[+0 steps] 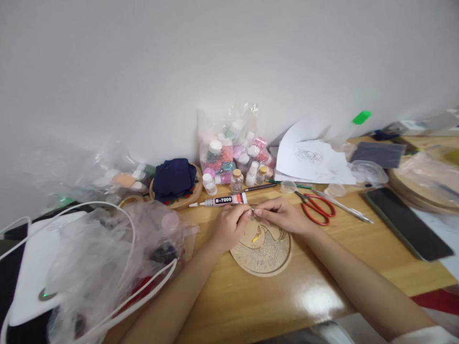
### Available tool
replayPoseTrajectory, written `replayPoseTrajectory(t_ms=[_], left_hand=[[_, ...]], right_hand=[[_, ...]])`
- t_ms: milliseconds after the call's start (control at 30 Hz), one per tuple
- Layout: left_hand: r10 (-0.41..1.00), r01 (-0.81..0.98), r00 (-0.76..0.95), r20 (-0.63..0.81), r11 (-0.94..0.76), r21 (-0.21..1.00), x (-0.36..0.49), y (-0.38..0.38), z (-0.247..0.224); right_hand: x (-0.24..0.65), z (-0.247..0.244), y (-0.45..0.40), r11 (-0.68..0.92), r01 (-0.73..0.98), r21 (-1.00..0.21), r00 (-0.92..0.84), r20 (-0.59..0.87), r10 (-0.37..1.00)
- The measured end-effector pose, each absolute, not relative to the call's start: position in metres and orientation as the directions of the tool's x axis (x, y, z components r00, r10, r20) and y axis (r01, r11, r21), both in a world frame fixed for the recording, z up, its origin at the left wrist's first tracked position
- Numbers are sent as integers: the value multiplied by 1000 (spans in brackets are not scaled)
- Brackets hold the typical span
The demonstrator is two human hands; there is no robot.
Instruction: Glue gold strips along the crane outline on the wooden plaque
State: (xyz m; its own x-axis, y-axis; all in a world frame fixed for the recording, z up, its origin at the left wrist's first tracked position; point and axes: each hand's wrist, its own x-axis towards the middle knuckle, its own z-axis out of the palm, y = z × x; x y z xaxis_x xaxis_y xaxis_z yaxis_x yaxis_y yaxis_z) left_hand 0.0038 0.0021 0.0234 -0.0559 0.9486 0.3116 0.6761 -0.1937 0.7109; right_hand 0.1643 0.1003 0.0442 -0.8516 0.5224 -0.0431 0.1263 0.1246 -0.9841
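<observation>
A round wooden disc (263, 255) with a carved feathered pattern and a gold-coloured detail lies on the wooden table (222, 296). Over its upper edge, my left hand (231, 227) and my right hand (281, 215) meet with fingertips pinched close together. A tiny shiny item shows between the fingertips, too small to name. Just behind my left hand lies a glue tube (225, 199) marked B-7000. Red-handled scissors (317, 209) rest to the right of my right hand.
Small bottles (236, 181) and bags of coloured beads (229, 153) stand at the back. Clear plastic bags (103, 253) and white cables fill the left. Paper sheets (308, 160), a silver pen (344, 206) and a dark phone (407, 223) lie on the right.
</observation>
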Motion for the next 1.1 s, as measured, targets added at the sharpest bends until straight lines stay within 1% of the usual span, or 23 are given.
replayPoseTrajectory(t_ms=[267, 400, 667, 867, 967, 1100], left_hand=[[947, 669, -62, 315, -195, 717, 4, 2, 23], [939, 662, -100, 328, -184, 726, 4, 2, 23], [929, 668, -130, 347, -176, 723, 5, 3, 23], [916, 666, -168, 365, -168, 727, 6, 4, 19], [918, 668, -203, 341, -125, 734, 6, 3, 16], [922, 693, -252, 294, -40, 720, 5, 3, 11]], right_hand=[[165, 42, 101, 119, 105, -987, -850, -27, 526], [164, 42, 100, 108, 93, -990, -839, -19, 543], [161, 41, 98, 22, 115, -993, -797, -78, 599], [161, 36, 98, 7, 114, -993, -778, -85, 622], [160, 36, 98, -34, 88, -995, -762, -90, 641], [158, 38, 99, -150, 26, -988, -739, -120, 663]])
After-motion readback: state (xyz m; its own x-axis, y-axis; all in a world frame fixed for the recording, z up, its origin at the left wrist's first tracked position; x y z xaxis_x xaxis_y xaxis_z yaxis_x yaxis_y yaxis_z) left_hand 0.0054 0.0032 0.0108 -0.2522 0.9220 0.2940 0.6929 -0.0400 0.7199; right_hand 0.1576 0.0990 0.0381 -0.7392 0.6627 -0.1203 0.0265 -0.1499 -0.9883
